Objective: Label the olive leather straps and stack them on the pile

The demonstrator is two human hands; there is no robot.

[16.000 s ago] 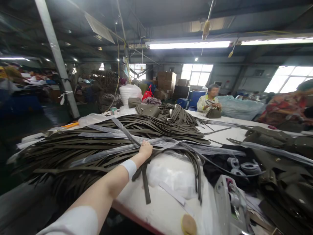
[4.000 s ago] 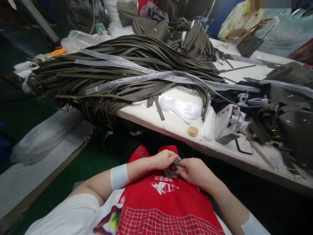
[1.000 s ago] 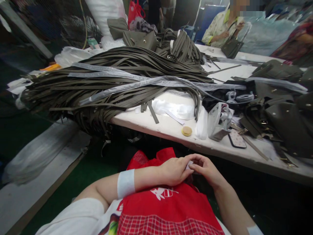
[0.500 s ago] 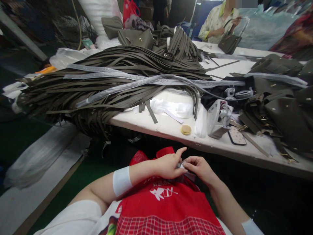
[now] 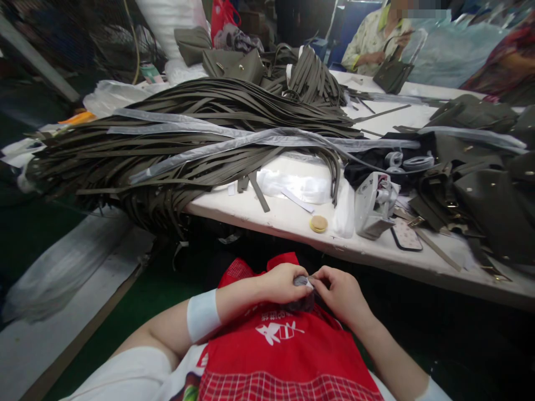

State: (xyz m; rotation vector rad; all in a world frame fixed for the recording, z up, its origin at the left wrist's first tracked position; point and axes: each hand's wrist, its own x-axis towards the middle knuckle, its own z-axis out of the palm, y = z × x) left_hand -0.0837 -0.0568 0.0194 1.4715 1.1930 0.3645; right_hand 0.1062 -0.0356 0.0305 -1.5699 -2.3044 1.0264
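Note:
My left hand [image 5: 284, 282] is closed around a small grey bundle [image 5: 301, 303], held close to the front of my red apron [image 5: 292, 348]. The bundle's kind is not clear. A small white piece [image 5: 310, 283] shows at my left thumb tip. On its other side, my right hand [image 5: 340, 289] is closed in a pinch at that white piece, its fingertips close to the left thumb. Both hands are below the front edge of the white table [image 5: 251, 220]. Much of the bundle is hidden by the left fingers.
Long dark olive straps [image 5: 200, 111] are heaped across the table, with grey strips [image 5: 234, 136] over them. A round yellowish tin [image 5: 318, 224], a small white device [image 5: 374, 206], a phone [image 5: 406, 234] and olive bag parts [image 5: 489, 195] lie to the right. A co-worker [image 5: 368, 44] holds a bag [image 5: 393, 72] opposite.
My left fingers, outstretched before, have curled around the grey bundle, and more of it shows. My right hand keeps its pinch beside it. The co-worker's bag has barely shifted.

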